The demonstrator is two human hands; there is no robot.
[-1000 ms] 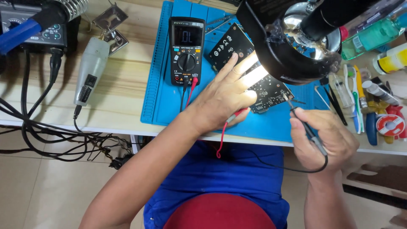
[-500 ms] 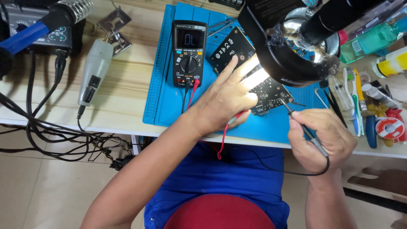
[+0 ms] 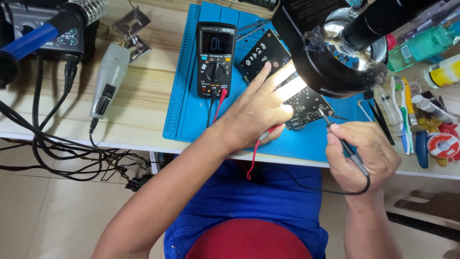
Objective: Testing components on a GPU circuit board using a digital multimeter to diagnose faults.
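A black circuit board (image 3: 266, 53) lies on a blue work mat (image 3: 184, 96), partly hidden under a ring lamp (image 3: 330, 48). My left hand (image 3: 256, 112) rests on the board with fingers spread and grips a red probe (image 3: 268, 132) under the palm. My right hand (image 3: 362, 153) holds a black probe (image 3: 335, 129) like a pen, its tip touching the board's near right part. A black multimeter (image 3: 215, 60) stands on the mat left of the board, with red and black leads plugged in.
A grey rotary tool (image 3: 109, 79) and a soldering station (image 3: 48, 36) with a blue handle sit at the left, cables hanging over the table edge. Tweezers, brushes, bottles and a solder reel (image 3: 443, 144) crowd the right side.
Both hands stay nearly in place on the board. The view has shifted slightly, and the black probe tip sits a little differently on the board.
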